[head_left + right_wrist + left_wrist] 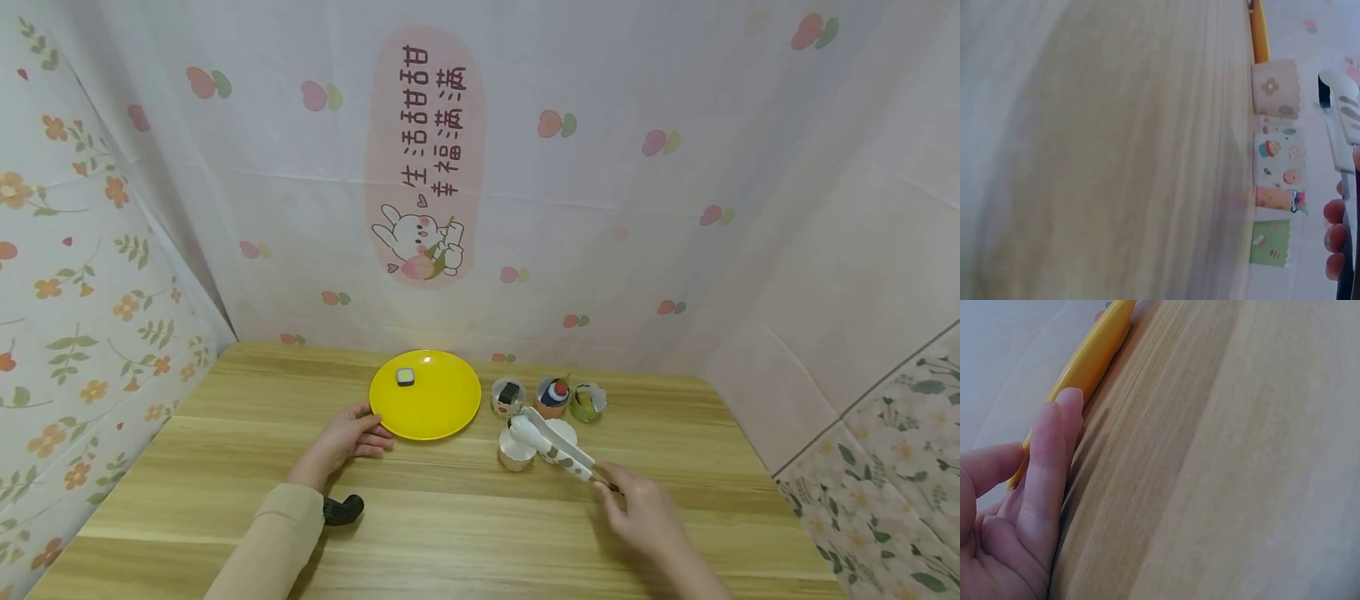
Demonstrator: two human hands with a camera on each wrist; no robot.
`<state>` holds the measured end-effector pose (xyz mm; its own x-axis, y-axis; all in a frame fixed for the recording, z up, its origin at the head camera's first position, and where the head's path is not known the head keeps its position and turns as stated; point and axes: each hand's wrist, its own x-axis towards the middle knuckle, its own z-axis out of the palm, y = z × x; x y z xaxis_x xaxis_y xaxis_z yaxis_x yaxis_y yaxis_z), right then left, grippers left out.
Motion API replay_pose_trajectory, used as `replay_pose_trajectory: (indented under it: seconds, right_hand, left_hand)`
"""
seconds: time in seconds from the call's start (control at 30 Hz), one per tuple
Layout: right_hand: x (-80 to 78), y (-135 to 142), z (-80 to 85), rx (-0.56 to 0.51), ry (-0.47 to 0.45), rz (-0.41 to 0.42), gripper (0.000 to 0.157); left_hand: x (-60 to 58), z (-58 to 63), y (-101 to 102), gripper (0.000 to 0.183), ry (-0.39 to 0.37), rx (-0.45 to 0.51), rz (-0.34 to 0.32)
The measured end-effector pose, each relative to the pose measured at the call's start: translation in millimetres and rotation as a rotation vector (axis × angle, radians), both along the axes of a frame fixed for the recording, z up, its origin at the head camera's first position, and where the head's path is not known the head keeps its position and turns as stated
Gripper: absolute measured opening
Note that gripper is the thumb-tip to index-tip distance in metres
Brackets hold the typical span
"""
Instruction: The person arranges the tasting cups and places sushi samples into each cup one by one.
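My left hand (pixel 351 437) pinches the near-left rim of a yellow plate (pixel 431 412), thumb over the edge and fingers lower down in the left wrist view. A small toy sushi roll (pixel 406 377), dark-sided with a pale top, lies on the plate. In my right hand (pixel 645 508) is a pair of white tongs (pixel 558 448) with grey spots. A small dark piece (pixel 1324 94) sits between the tong tips in the right wrist view; most of it is hidden. The tong tips overlap a front paper cup (pixel 517 457) and a white cup (pixel 570 434) in the head view.
Behind stand a cup with a black piece (pixel 509 392), an orange cup (pixel 551 410) with a dark blue and red piece, and a green cup (pixel 588 412) with yellowish contents. A patterned cloth (pixel 600 208) hangs along the wooden table's (pixel 450 533) back edge.
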<state>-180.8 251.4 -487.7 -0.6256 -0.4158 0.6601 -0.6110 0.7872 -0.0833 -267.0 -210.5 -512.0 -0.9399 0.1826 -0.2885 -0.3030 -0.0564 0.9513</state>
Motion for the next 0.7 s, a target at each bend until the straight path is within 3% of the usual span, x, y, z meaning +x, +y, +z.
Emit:
replay_pose_trajectory:
  seconds: [0.4, 0.7]
  right_hand:
    - [0.8, 6.1, 0.9, 0.008, -0.064, 0.014, 0.030]
    - [0.6, 7.3, 2.8, 0.059, -0.059, 0.016, 0.028]
  left_hand:
    - [-0.8, -1.1, -0.9, 0.046, 0.004, 0.005, -0.007]
    - [-0.5, -1.4, -1.7, 0.046, 0.011, 0.003, -0.015]
